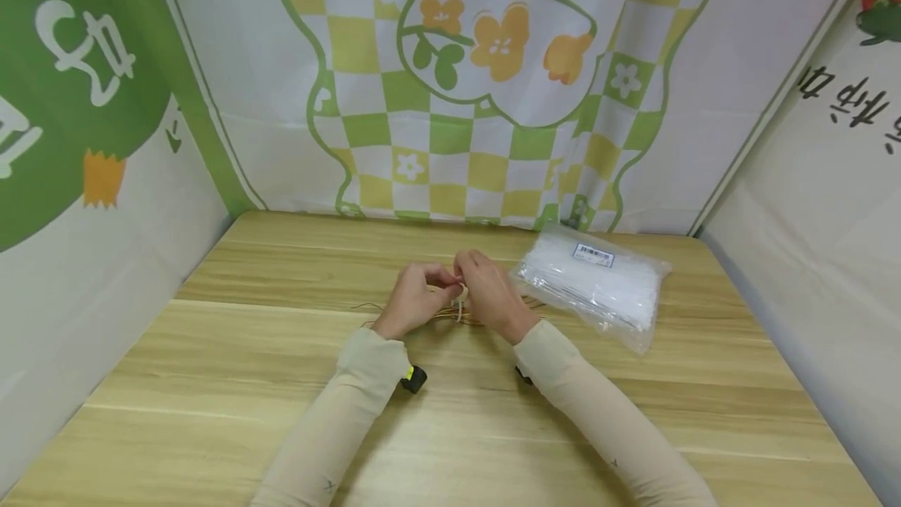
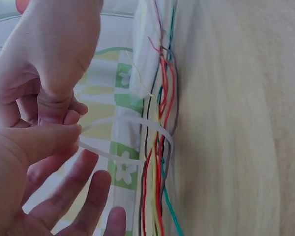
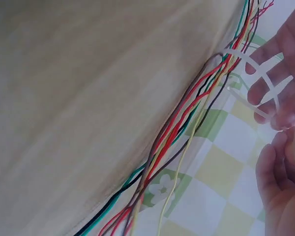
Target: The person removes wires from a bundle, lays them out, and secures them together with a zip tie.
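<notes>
A white cable tie (image 2: 167, 135) loops around a bundle of thin wires (image 2: 162, 172) in red, black, green, yellow and brown. The bundle lies across the wooden table, beneath both hands in the head view. My left hand (image 1: 415, 300) pinches the tie between thumb and forefinger, its other fingers spread in the left wrist view. Right against it, my right hand (image 1: 489, 296) pinches with thumb and curled fingers where the tie's ends come together. Fingertips hide the tie's head and tip. The loop stands wide and loose above the wires in the right wrist view.
A clear plastic bag (image 1: 619, 288) packed with white cable ties and bearing a barcode label lies at the back right, close to my right hand. Patterned curtains (image 1: 450, 147) hang behind the wooden table (image 1: 232, 366) and along both sides.
</notes>
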`<state>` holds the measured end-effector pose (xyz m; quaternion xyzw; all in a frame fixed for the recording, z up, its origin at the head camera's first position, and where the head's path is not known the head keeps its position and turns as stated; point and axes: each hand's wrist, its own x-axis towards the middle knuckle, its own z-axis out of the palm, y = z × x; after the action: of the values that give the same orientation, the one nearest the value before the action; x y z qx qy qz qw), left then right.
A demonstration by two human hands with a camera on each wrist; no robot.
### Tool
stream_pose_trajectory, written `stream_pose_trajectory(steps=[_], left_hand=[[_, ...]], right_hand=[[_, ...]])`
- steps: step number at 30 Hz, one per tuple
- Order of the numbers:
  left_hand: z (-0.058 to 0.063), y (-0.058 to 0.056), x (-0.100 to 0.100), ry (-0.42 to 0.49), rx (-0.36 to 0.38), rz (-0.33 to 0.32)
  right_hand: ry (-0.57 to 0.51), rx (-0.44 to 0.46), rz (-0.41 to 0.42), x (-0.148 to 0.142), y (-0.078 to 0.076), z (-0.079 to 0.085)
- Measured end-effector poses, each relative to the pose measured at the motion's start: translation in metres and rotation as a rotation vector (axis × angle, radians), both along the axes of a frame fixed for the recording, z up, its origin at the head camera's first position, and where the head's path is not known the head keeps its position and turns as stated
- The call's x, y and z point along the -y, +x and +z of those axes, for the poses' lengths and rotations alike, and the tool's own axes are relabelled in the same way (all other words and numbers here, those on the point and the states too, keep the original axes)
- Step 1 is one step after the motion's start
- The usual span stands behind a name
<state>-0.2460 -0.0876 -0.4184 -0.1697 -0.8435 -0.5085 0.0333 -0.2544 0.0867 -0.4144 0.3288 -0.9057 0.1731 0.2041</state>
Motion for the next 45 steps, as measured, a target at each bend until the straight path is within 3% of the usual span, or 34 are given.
stream_pose_trajectory(steps=[6,11,17,20,23,27,32,37,45], left_hand=[[0.001,0.004,0.0,-0.028,0.064,0.009],[-0.004,0.007,0.002,-0.081,0.081,0.007],[-0.008,0.008,0.002,-0.151,0.097,-0.036],[-0.006,0.004,0.001,-0.157,0.078,-0.041],[-0.004,0.003,0.001,-0.18,0.089,-0.055],[-0.004,0.005,0.002,-0.195,0.104,-0.068],[-0.003,0.005,-0.002,-0.188,0.054,-0.069],[-0.001,0.004,-0.008,-0.172,0.071,-0.066],[-0.004,0.003,-0.018,-0.18,0.117,-0.089]], right_hand=[[-0.139,0.091,0.036,0.001,0.002,0.007],[-0.241,0.108,0.018,0.002,0.003,0.017],[-0.351,0.084,0.04,0.001,0.005,0.046],[-0.357,0.15,0.063,0.001,0.005,0.058],[-0.368,0.302,0.059,0.0,0.004,0.057],[-0.335,0.467,0.107,-0.007,0.002,0.039],[-0.254,0.523,0.212,-0.02,0.006,0.029],[-0.17,0.488,0.276,-0.028,0.007,0.024],[-0.137,0.277,0.213,-0.032,0.004,0.01]])
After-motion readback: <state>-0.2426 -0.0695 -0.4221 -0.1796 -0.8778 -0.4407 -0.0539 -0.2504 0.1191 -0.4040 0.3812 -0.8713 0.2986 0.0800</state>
